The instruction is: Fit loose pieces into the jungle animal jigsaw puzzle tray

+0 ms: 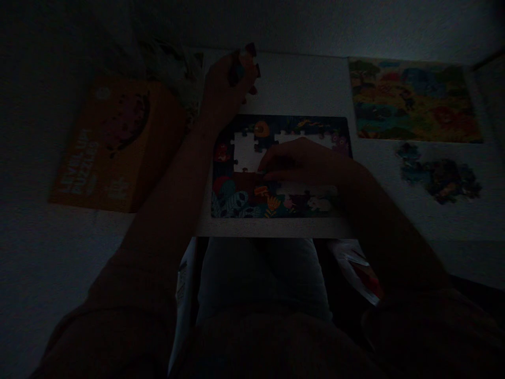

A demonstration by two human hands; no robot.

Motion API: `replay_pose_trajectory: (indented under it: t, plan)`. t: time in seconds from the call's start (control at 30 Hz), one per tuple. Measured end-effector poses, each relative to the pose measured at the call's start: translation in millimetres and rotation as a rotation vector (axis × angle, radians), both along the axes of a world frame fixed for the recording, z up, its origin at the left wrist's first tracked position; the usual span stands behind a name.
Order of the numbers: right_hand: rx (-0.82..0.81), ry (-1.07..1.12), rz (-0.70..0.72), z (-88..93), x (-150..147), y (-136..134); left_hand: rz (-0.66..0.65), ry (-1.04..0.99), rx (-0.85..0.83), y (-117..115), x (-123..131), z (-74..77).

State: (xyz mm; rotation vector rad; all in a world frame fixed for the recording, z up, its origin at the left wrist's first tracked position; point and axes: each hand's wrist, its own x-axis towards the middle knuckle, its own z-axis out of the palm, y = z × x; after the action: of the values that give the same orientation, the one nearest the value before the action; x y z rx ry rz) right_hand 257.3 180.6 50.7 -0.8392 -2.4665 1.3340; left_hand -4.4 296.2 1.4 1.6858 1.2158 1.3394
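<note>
A partly filled jigsaw puzzle [236, 202] with a dark animal picture lies on the white table, its border joined and pale gaps showing inside. My left hand [226, 79] is raised beyond its upper left corner, fingers closed around several puzzle pieces [249, 63]. Over the middle of the puzzle is my right hand [303, 160], thumb and fingers pinched together at the edge of a gap. A small piece seems to sit at those fingertips, touching the puzzle; dim light blurs its details. The right hand and forearm hide part of the puzzle's right side.
An orange puzzle box [106, 147] stands to the left, beside crumpled clear plastic [165, 68]. At the right lies a finished-looking animal puzzle [418, 100], with a heap of loose pieces [445, 176] below it. The table's front edge [272, 236] runs above my lap.
</note>
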Motion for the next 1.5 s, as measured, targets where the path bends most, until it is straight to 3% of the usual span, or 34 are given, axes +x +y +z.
replay_pose_trajectory:
  t: [0.13, 0.43, 0.63, 0.83, 0.97, 1.2, 1.5]
  plan:
    - [0.054, -0.032, -0.04, 0.7, -0.4, 1.5, 0.006, 0.037, -0.005, -3.7, -1.5, 4.8]
    - [0.198, -0.01, -0.251, -11.2, -3.1, 5.9, -0.036, 0.07, 0.028, 9.7, -6.6, -8.2]
    - [0.271, 0.008, -0.252, -17.3, -3.0, 5.5, -0.023, 0.069, 0.015, 11.5, -6.5, -8.6]
    - [0.347, 0.008, -0.253, -25.0, 1.5, 9.2, 0.113, 0.06, -0.074, -6.0, 9.5, 12.5]
    - [0.412, -0.037, -0.247, -26.5, 4.4, 11.4, 0.128, 0.036, -0.058, -15.3, 15.2, 21.2]
    - [0.486, -0.117, -0.124, -15.4, 11.6, 4.6, 0.111, -0.029, -0.036, -16.9, 14.6, 19.3]
    - [0.515, -0.193, -0.125, -9.1, 14.9, 3.0, 0.089, -0.024, -0.019, -11.4, 12.2, 12.8]
